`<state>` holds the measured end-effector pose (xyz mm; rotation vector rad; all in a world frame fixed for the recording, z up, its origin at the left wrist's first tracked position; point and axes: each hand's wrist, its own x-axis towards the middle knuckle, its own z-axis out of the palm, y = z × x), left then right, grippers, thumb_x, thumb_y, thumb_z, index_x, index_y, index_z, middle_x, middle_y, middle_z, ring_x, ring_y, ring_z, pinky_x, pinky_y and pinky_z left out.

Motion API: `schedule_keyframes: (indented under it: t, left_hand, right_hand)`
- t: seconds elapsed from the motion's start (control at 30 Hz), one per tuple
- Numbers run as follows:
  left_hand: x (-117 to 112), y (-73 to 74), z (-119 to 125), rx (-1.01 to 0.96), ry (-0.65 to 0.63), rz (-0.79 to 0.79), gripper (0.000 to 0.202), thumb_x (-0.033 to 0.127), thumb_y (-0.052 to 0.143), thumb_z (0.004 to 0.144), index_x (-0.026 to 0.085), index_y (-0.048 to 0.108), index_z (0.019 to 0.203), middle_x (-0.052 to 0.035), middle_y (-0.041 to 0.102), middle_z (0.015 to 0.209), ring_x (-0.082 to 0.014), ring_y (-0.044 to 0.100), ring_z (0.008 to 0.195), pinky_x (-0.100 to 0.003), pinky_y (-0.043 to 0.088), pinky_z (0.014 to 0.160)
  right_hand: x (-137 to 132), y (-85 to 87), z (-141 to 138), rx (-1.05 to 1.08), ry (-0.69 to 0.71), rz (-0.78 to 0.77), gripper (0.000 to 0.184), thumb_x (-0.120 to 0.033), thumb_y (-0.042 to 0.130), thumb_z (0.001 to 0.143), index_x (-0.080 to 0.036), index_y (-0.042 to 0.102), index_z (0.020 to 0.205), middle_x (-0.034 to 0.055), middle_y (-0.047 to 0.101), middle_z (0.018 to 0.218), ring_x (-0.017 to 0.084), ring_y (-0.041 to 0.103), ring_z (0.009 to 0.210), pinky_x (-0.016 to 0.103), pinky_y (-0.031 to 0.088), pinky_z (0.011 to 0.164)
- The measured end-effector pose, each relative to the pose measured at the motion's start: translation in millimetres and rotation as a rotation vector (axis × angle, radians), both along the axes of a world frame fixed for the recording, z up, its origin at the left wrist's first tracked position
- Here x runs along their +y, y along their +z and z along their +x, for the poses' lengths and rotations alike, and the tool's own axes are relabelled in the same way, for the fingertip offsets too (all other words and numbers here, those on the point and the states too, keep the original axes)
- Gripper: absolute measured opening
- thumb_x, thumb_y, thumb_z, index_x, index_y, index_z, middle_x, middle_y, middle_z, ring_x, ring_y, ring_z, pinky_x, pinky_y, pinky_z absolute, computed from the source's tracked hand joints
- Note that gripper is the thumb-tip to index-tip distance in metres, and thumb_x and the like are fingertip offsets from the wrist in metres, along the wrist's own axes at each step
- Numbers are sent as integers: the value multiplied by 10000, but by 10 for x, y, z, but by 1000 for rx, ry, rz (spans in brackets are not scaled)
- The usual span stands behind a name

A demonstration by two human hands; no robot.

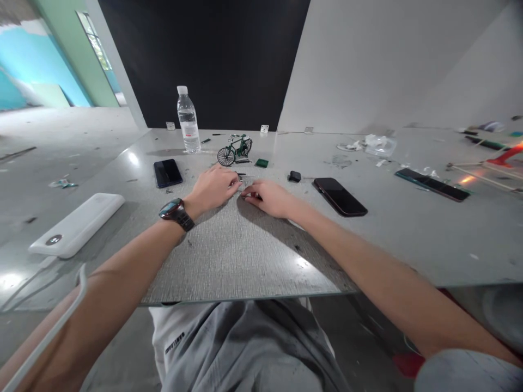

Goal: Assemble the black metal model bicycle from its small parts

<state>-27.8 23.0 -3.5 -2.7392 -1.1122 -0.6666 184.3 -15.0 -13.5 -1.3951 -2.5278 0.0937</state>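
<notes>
Reading from the near edge outward, we find the grey garment [245, 348] of the seated person below the tabletop [245, 261], whose grey surface is finely textured in front of the hands. At near left, a white cable [84, 279] passes over the left forearm, and a white power bank [81, 223] lies flat; a dark watch [177, 212] encircles the left wrist. Farther in, we observe the left hand [214, 186] palm down, its thumb reaching toward the right hand [265, 197], whose thumb and fingers are curled close together. The fingertips nearly meet over thin, tiny parts; we cannot tell whether either hand has anything clamped. To the right lies a dark phone [341, 196], with a small black block [295, 176] near it; a second phone [168, 173] lies left of the left hand. Just beyond the left hand, we note the green model bicycle [237, 149] standing upright, its front wheel to the left, with a flat green piece [262, 163] near it on the right. Behind and to the left stands a clear bottle [188, 122] with a white cap, before a black panel [212, 60].
</notes>
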Motion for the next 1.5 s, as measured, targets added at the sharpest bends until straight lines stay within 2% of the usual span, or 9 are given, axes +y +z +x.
schedule_keyframes:
  t: [0.17, 0.47, 0.6, 0.73, 1.13, 1.5]
  left_hand:
    - [11, -15, 4, -22, -15, -22, 293, 334, 516, 1035, 204, 706, 853, -77, 727, 924, -261, 611, 965, -364, 472, 764]
    - [-30, 36, 3, -1, 10, -49, 320, 342, 520, 1038, 183, 702, 829, -90, 707, 882, -257, 605, 944, -349, 469, 764]
    - [-21, 26, 4, -17, 31, -61, 319, 350, 528, 1036, 181, 687, 817, -95, 704, 897, -263, 601, 968, -348, 467, 774]
    - [-11, 16, 1, -19, 27, -63, 331, 357, 520, 1038, 182, 676, 805, -91, 698, 884, -265, 600, 967, -350, 467, 764]
    - [-7, 24, 4, -29, 20, -58, 320, 336, 534, 1031, 182, 678, 791, -89, 690, 868, -260, 604, 942, -352, 466, 743]
    - [-13, 32, -11, -7, -5, -35, 336, 351, 514, 1040, 183, 669, 794, -81, 697, 843, -243, 600, 892, -334, 439, 704]
  right_hand:
    - [-5, -9, -14, 23, -14, -19, 274, -241, 561, 1016, -202, 761, 1199, 109, 742, 1114, 230, 662, 937, 322, 456, 839]
    - [7, 31, -22, 12, -35, -44, 286, -260, 574, 1011, -206, 771, 1211, 106, 754, 1077, 241, 666, 911, 340, 465, 807]
    - [0, 61, -21, -36, -29, -44, 306, -268, 557, 1020, -233, 782, 1224, 112, 740, 1146, 259, 672, 968, 365, 484, 852]
    - [-10, 75, -35, -63, -42, -39, 303, -258, 558, 1021, -249, 793, 1212, 104, 743, 1126, 265, 676, 989, 371, 496, 874]
    - [-23, 87, -45, -50, -47, -36, 284, -226, 567, 1009, -243, 803, 1165, 93, 753, 1199, 280, 679, 1063, 390, 511, 931]
    - [-7, 68, -33, -37, -4, -7, 290, -160, 556, 997, -217, 802, 1140, 103, 763, 1156, 271, 697, 1049, 391, 511, 974]
